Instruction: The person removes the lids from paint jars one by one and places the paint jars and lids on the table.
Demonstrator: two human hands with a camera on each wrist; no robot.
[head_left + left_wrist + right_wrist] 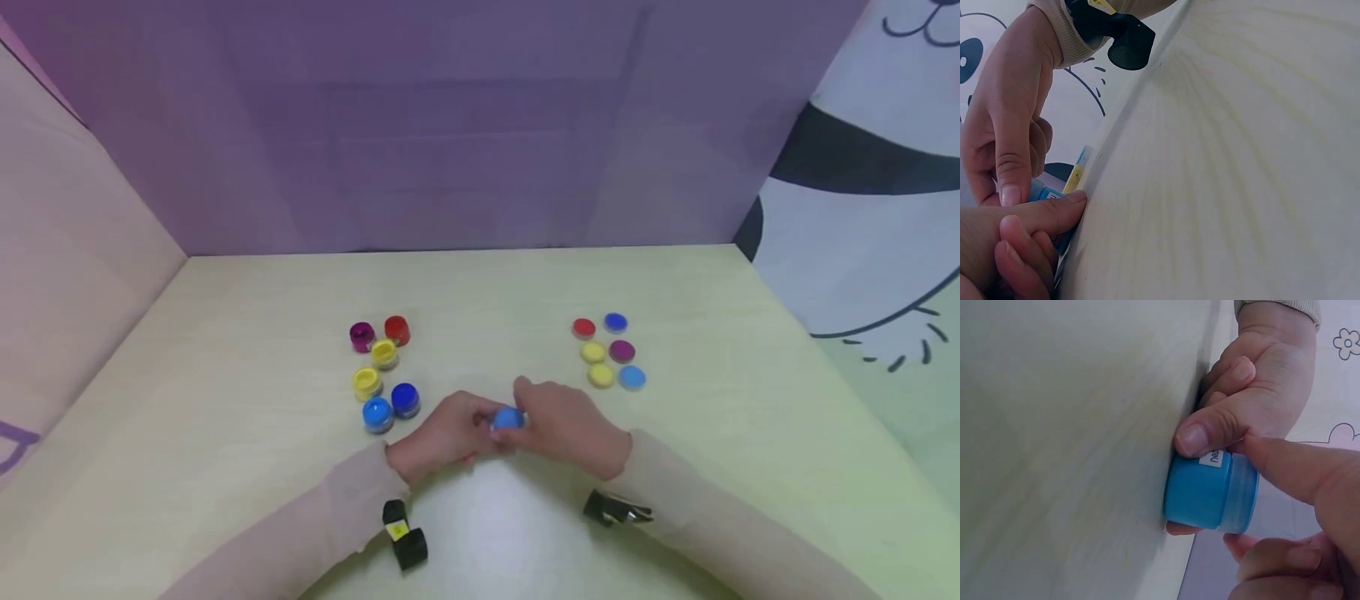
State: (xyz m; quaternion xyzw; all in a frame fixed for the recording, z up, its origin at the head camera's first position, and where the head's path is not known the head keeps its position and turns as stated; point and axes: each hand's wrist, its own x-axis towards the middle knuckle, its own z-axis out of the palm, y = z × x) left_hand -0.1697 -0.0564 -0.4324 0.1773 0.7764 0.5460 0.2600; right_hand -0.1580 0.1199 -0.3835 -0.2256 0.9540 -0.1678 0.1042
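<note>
Between my hands is a small light-blue paint jar [1196, 494] with a paler screw lid [1242, 499] on it and a white label on its side. My left hand [450, 429] grips the jar's body, thumb on the near side and fingertips showing beyond it. From above, my right hand [566, 421] holds the lid between thumb and fingers. In the head view only the lid's blue top shows between the hands. The left wrist view shows little of the jar, as fingers cover most of it.
Left of my hands stand lidless paint jars: purple [362, 337], red [397, 331], two yellow [367, 383], light blue [377, 414] and dark blue [406, 400]. Several lids lie at the right, among them a red lid [583, 328] and a light-blue lid [632, 377]. A purple wall [465, 167] borders the table's back.
</note>
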